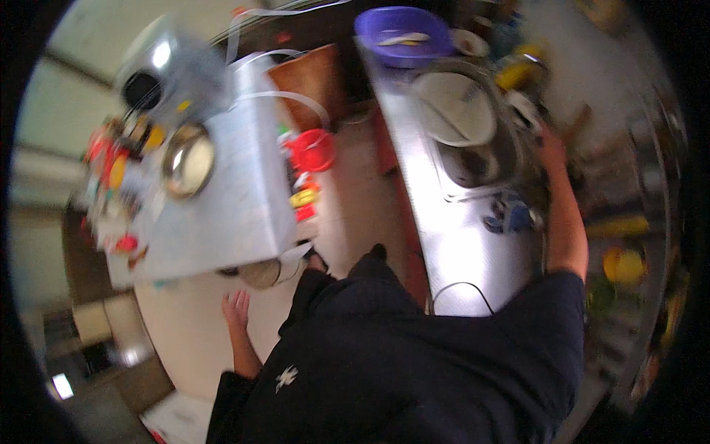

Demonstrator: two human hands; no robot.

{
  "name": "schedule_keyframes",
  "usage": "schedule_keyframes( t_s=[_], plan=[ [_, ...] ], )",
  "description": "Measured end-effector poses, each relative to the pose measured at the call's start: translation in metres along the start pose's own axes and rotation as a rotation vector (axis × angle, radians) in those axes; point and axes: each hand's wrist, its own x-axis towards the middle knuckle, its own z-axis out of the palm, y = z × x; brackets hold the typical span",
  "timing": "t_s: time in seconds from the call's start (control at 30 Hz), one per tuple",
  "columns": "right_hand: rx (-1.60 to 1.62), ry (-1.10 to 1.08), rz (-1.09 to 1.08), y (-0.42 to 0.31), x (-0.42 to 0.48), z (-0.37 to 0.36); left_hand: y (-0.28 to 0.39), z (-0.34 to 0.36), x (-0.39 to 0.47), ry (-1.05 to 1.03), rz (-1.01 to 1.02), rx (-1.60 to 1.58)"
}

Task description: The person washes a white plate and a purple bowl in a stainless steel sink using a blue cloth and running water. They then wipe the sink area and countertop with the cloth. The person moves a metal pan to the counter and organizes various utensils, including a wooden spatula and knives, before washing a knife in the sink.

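Observation:
My left hand (237, 309) hangs low over the floor, fingers apart and holding nothing. Stretched out past the stainless steel sink (455, 195), my right hand (551, 145) touches or grips a white and dark object (522, 111) behind the basin. Blur hides how the fingers lie and what the object is. Inside the sink rests a large, pale round vessel or lid (456, 108), with a darker round shape (471, 166) below it. A blue and dark cloth-like item (509, 215) lies on the metal counter (460, 244) near my right forearm.
A purple basin (404, 33) stands at the counter's far end. On the left table (238, 205) are a metal bowl (188, 161), a grey appliance (183, 72) and clutter. A red bucket (313, 151) and a round container (260, 273) stand low beside the table.

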Motion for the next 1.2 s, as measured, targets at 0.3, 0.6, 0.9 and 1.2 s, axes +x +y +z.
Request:
schedule_keyframes(
  t_s=[0.3,0.6,0.9,1.2],
  plan=[
    [0.491,-0.388,0.092,-0.040,-0.299,0.086,-0.004,0.083,0.045,-0.026,0.244,-0.002],
    [-0.053,-0.160,0.530,-0.055,-0.456,0.070,0.107,0.181,0.166,-0.092,0.194,0.017],
    [0.352,-0.138,0.392,-0.216,-0.365,0.045,0.140,0.239,0.280,-0.084,0.370,0.024],
    [0.723,-0.550,0.025,-0.491,-0.247,0.062,0.129,0.249,0.260,-0.651,-0.104,-0.219]
  ],
)
